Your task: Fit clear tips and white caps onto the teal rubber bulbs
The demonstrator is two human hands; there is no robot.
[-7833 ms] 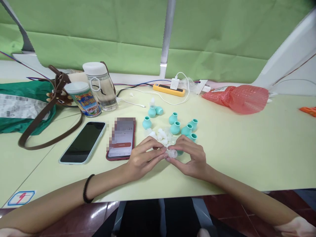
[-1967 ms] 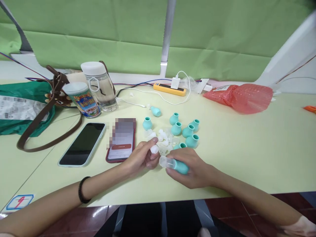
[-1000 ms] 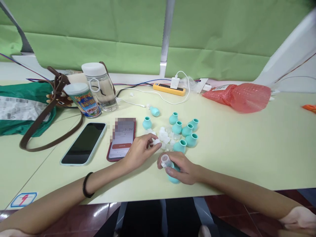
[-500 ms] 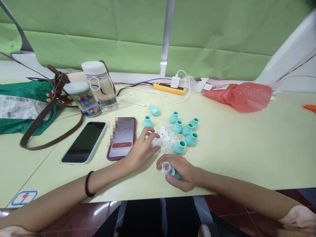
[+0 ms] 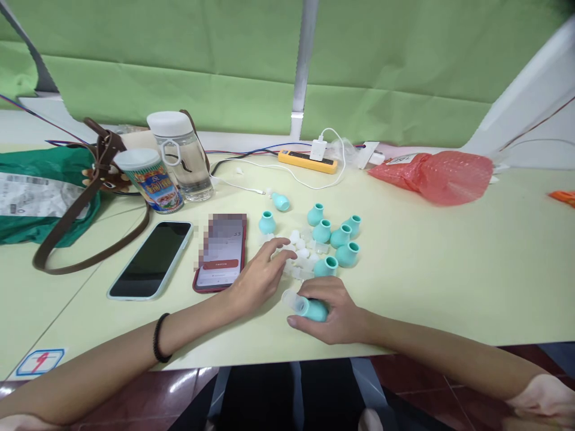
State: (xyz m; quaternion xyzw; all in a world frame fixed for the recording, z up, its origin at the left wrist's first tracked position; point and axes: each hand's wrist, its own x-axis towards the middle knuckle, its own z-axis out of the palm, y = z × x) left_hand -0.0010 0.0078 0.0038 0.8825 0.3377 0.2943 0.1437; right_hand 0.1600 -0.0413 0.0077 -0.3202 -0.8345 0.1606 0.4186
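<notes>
My right hand is wrapped around a teal squeeze bulb just above the table's front part. A clear plastic piece sits at the bulb's mouth, pointing left. My left hand hovers with fingers apart at a heap of small white caps and clear plastic pieces; its thumb is partly hidden. Several open-mouthed teal bulbs stand right of the heap, and another single teal bulb stands behind it. Farther back, a teal bulb with a white tip lies on its side.
Left of my hands lie a phone with a lit screen and a dark-screened phone. A water bottle and a printed cup stand behind them. A yellow power strip and red bubble wrap lie at the back.
My right hand has turned the bulb so its clear piece now points left instead of up toward me. My left hand has shifted slightly to the right over the heap.
</notes>
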